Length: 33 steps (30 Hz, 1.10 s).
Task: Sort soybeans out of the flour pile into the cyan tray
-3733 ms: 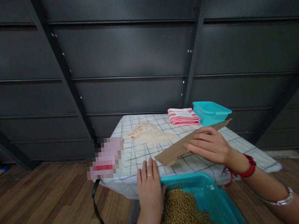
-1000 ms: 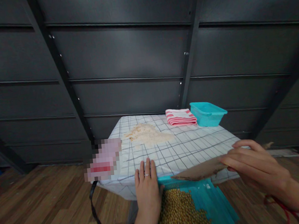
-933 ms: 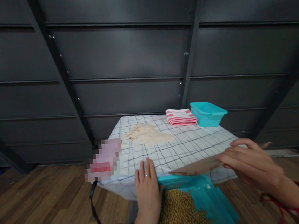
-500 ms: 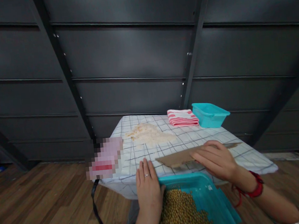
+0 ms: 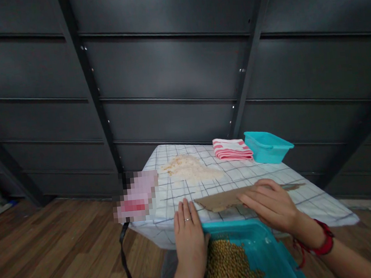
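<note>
Head view: cardboard strip low over the near part of the checked tablecloth, gripped by the right hand. Left hand flat, fingers extended, beside the teal tray of beans. Beyond: grain pile, striped cloth, teal tub.

Matt brown cardboard strip — glossy teal plastic tray — checked cloth

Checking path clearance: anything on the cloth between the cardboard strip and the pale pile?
Nothing visible: only bare checked cloth lies between the cardboard strip, in the right hand, and the pale pile. Striped towel and teal tub sit aside.
</note>
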Each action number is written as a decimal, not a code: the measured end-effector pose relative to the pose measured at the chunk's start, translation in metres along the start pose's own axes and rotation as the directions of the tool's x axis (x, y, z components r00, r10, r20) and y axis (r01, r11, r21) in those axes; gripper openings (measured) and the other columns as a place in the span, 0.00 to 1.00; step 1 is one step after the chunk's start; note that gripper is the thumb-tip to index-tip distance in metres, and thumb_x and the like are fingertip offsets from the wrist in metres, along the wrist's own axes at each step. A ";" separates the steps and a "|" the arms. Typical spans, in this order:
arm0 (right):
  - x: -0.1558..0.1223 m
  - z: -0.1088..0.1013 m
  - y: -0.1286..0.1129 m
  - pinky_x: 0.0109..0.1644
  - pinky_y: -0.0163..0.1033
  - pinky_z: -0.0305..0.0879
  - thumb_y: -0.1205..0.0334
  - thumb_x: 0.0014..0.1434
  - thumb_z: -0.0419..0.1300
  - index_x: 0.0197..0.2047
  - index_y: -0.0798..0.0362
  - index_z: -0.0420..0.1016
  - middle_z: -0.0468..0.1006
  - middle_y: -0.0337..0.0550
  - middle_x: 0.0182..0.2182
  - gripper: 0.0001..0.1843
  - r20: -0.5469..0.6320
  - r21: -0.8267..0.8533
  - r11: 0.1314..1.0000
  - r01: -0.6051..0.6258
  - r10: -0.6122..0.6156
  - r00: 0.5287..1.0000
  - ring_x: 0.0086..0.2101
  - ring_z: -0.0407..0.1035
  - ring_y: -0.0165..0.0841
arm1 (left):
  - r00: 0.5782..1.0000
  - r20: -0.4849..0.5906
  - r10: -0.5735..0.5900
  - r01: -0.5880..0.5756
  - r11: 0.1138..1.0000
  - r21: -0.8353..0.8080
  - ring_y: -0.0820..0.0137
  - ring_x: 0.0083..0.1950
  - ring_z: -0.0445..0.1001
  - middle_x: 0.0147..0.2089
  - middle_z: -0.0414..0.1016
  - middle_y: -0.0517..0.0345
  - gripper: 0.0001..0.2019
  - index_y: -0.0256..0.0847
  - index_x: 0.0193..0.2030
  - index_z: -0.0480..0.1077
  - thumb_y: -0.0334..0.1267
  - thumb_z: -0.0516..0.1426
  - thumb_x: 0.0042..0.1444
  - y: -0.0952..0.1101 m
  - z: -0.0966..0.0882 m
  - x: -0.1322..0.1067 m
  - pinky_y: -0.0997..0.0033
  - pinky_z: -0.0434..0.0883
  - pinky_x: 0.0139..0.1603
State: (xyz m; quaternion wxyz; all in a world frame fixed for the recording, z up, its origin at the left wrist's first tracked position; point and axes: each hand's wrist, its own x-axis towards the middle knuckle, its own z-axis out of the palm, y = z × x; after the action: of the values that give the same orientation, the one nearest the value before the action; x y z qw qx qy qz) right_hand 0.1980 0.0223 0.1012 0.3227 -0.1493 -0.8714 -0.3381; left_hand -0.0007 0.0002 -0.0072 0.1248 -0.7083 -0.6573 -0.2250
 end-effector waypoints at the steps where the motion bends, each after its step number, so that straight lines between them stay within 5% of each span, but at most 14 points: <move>1: 0.002 0.006 0.001 0.37 0.42 0.61 0.76 0.55 0.50 0.41 0.59 0.68 0.76 0.46 0.29 0.11 -0.016 -0.009 1.000 0.008 -0.008 1.000 0.31 0.65 0.31 | 1.000 0.007 -0.008 0.009 1.000 -0.005 0.54 0.61 0.57 0.60 0.58 0.36 0.33 0.29 0.57 0.57 0.35 0.59 0.42 0.000 -0.001 0.000 0.52 0.60 0.57; 11: 0.023 0.062 0.036 0.36 0.40 0.57 0.75 0.56 0.50 0.38 0.61 0.69 0.73 0.44 0.25 0.09 -0.031 -0.170 0.985 -0.005 0.000 1.000 0.28 0.60 0.31 | 1.000 0.011 -0.008 0.008 1.000 0.008 0.54 0.60 0.58 0.59 0.60 0.37 0.36 0.27 0.56 0.58 0.36 0.62 0.39 0.002 -0.003 0.002 0.54 0.62 0.57; 23: 0.023 0.062 0.049 0.38 0.39 0.56 0.75 0.58 0.46 0.38 0.55 0.70 0.73 0.40 0.24 0.14 -0.017 -0.222 0.974 -0.039 0.036 0.999 0.27 0.62 0.30 | 1.000 -0.004 0.012 -0.012 1.000 0.009 0.53 0.60 0.58 0.60 0.59 0.36 0.35 0.28 0.57 0.57 0.33 0.60 0.40 0.000 0.001 0.001 0.52 0.63 0.56; 29: 0.031 0.042 0.079 0.37 0.39 0.54 0.70 0.59 0.48 0.35 0.54 0.71 0.72 0.40 0.22 0.11 -0.078 -0.322 0.936 -0.146 0.127 0.989 0.27 0.63 0.30 | 1.000 -0.012 0.009 -0.009 1.000 0.014 0.53 0.60 0.57 0.60 0.59 0.36 0.34 0.28 0.57 0.57 0.33 0.60 0.40 -0.001 0.007 0.000 0.51 0.62 0.57; 33: 0.028 0.057 0.095 0.35 0.38 0.51 0.70 0.59 0.48 0.34 0.58 0.71 0.71 0.42 0.21 0.11 -0.076 -0.359 0.904 -0.234 0.221 0.972 0.26 0.62 0.31 | 0.999 -0.053 0.011 -0.009 0.999 0.035 0.53 0.61 0.56 0.60 0.59 0.37 0.35 0.29 0.57 0.57 0.32 0.60 0.38 -0.001 0.015 -0.001 0.51 0.61 0.58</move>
State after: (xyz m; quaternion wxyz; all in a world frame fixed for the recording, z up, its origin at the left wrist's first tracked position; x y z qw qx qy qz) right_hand 0.1959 0.1322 0.1346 0.3409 -0.3016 -0.7642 -0.4569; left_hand 0.0009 0.0063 -0.0210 0.1556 -0.7031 -0.6541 -0.2315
